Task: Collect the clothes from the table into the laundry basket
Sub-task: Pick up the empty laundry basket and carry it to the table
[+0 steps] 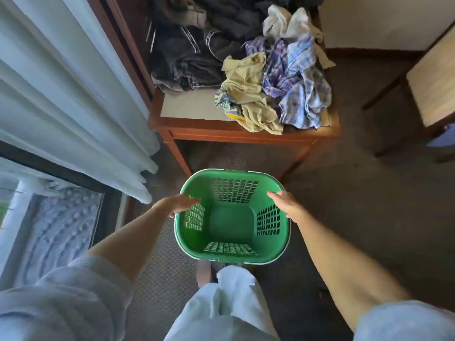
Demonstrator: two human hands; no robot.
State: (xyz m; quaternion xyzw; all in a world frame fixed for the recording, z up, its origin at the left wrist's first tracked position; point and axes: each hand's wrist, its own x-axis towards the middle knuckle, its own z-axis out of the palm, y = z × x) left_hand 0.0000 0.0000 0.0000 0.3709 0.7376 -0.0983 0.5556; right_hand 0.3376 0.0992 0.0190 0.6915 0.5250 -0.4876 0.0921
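A dark carpet (357,193) covers the floor. On the left hang long pale curtains (61,94) by a window. A wooden table (236,137) stands in the middle at the top, with a light top and a brown rim. A chair (433,89) with a pale seat stands off to the right, well apart from the table.

The clothes lie in a heap on the table. Dark clothes (187,60) fill the back left part. A blue and purple checked shirt (298,87) lies at the front right corner. A yellow-tan shirt (248,89) lies beside it, and its end hangs over the front edge. A white cloth (285,23) sits at the back right. The front left corner of the table top is bare.

The green laundry basket (221,257) is just in front of the table, lower down, and nothing is in it. Whether it sits on the floor or is lifted cannot be told.

The left hand (178,204) holds the basket's left rim, with its fingers curled over the edge and into the basket. The right hand (285,204) holds the right rim, with its fingers together and bent over the edge.

The person wears pale sleeves and pale trousers (229,303).
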